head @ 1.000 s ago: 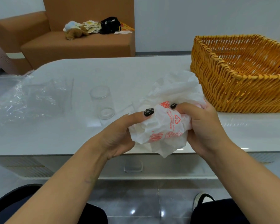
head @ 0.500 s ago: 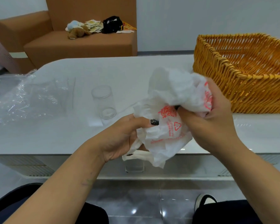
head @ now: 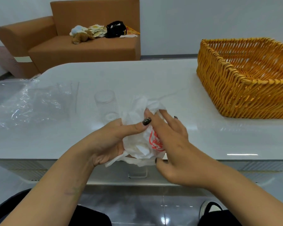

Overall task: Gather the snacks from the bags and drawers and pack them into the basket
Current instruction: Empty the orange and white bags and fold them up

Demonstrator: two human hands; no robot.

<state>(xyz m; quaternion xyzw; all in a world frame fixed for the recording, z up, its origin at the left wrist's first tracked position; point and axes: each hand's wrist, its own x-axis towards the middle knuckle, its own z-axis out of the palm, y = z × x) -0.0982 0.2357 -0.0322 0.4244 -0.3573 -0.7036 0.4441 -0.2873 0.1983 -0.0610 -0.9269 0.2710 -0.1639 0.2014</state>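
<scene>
White crumpled plastic bag (head: pixel 138 141), thin film w/ red-orange print on its right side, sits between both hands just above the near edge of the table (head: pixel 137 75). Left hand (head: pixel 108 142) grips it from the left, thumb w/ dark painted nail pressed across the top of the wad, palm cupping it. Right hand (head: pixel 171 144) lies against the bag's right side, fingers spread and fairly straight, thumb tip touching the lower edge; not curled round it. 1 loose strip of bag hangs below the left palm, past the table edge.

Just behind the bag, touching or nearly so, stands a clear cup (head: pixel 106 105), upright. Further left a sheet of clear plastic wrap (head: pixel 23 101) lies flat, running off the table's left side. Bare white tabletop stretches right of the hands to the wicker basket (head: pixel 232 97), which stands well apart at the far right, open top, near wall facing the hands; its right part is cut off by the frame. Table's far-left corner is rounded.

Beyond the table: brown sofa (head: pixel 82 48) w/ a soft toy (head: pixel 82 35), papers and a black bag (head: pixel 115 29) on the seat.
</scene>
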